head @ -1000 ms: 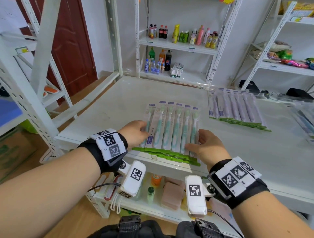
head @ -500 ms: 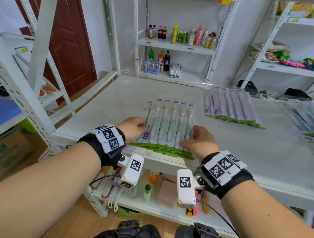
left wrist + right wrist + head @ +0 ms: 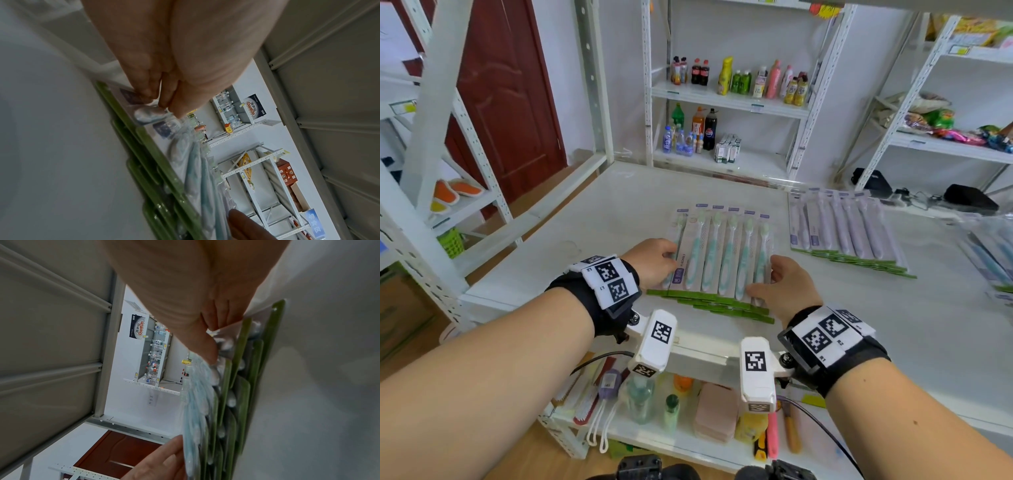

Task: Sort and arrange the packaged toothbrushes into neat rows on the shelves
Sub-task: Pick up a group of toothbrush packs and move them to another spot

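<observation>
A row of several teal toothbrush packs (image 3: pixel 719 253) with green bottom edges lies on the white shelf top (image 3: pixel 571 236) in front of me. My left hand (image 3: pixel 669 255) grips the row's left edge; in the left wrist view the fingertips (image 3: pixel 150 95) and thumb pinch the outermost teal pack (image 3: pixel 148 113). My right hand (image 3: pixel 765 279) holds the row's right edge, its thumb lying over the lower corner. In the right wrist view its fingers (image 3: pixel 213 324) curl on the end teal pack (image 3: pixel 197 402). The packs overlap one another.
A row of purple toothbrush packs (image 3: pixel 839 226) lies to the right, and blue packs (image 3: pixel 989 253) sit at the far right edge. The shelf below (image 3: pixel 681 448) holds bottles and soap. Drink bottles (image 3: pixel 739 78) fill the rack behind. Black devices (image 3: pixel 969 198) rest at the back right.
Both hands have closed in a little on the sides of the teal row, and the packs sit slightly tighter together. The row stays in the same place on the shelf.
</observation>
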Action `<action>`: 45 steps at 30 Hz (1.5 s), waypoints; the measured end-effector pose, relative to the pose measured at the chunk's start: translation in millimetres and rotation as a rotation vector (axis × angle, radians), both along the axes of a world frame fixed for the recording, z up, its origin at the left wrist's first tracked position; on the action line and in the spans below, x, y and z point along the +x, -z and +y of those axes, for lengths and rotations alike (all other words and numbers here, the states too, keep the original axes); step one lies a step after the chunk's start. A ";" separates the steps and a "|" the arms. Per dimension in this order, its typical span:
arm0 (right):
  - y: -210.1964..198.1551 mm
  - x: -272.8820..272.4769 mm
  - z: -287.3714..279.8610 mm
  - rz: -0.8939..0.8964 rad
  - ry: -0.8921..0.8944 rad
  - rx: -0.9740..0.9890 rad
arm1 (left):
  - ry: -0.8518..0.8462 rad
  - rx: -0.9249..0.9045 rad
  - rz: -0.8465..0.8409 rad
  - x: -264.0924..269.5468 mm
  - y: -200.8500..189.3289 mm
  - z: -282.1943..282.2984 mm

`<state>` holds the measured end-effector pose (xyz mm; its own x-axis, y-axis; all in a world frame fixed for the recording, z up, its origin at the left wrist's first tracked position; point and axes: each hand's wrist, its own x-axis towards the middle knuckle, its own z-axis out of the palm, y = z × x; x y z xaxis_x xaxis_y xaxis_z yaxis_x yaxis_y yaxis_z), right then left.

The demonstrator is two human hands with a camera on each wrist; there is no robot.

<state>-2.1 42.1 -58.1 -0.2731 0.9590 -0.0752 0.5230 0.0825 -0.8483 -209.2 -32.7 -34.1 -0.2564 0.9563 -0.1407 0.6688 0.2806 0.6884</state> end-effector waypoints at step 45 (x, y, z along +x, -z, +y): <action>-13.8 -61.1 149.1 -0.016 0.025 -0.006 | -0.046 0.009 0.111 -71.4 6.5 166.7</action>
